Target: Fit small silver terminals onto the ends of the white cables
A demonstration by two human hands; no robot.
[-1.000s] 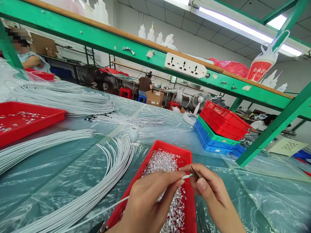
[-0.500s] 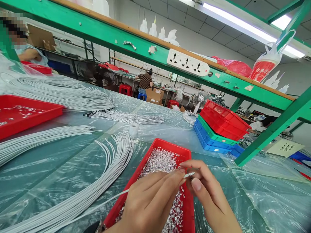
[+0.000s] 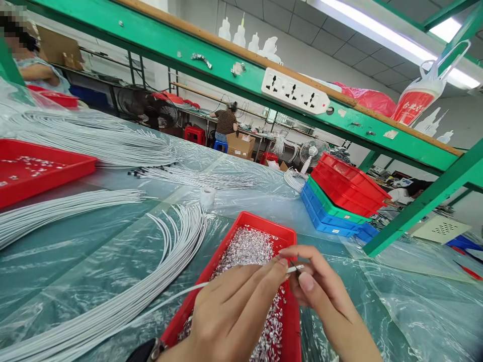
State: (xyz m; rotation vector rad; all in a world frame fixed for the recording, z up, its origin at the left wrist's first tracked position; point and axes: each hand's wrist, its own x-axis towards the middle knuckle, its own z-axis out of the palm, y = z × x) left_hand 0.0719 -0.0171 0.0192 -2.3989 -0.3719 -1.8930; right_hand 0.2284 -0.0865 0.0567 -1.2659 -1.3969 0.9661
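Note:
My left hand (image 3: 230, 306) pinches a white cable (image 3: 169, 300) close to its tip, and the cable trails back to the lower left. Just right of those fingertips the bare white cable end pokes out, with a thin dark strand beside it. My right hand (image 3: 328, 296) curls around this end, thumb and fingers closed at the dark strand; exactly what they grip is partly hidden. Both hands are over a red tray (image 3: 292, 322) of many small shiny metal pieces (image 3: 249, 246).
Bundles of white cable (image 3: 158, 281) lie at left on the plastic-covered table. Another red tray (image 3: 83, 163) is at far left. A white roll (image 3: 207, 197) stands behind; stacked bins (image 3: 347, 186) sit at right. A green shelf beam (image 3: 222, 60) crosses above. Co-workers sit beyond.
My right thumb and fingers have shifted slightly at the cable end, and the dark strand shows more clearly. The left hand keeps its pinch. The camera view has tilted a little.

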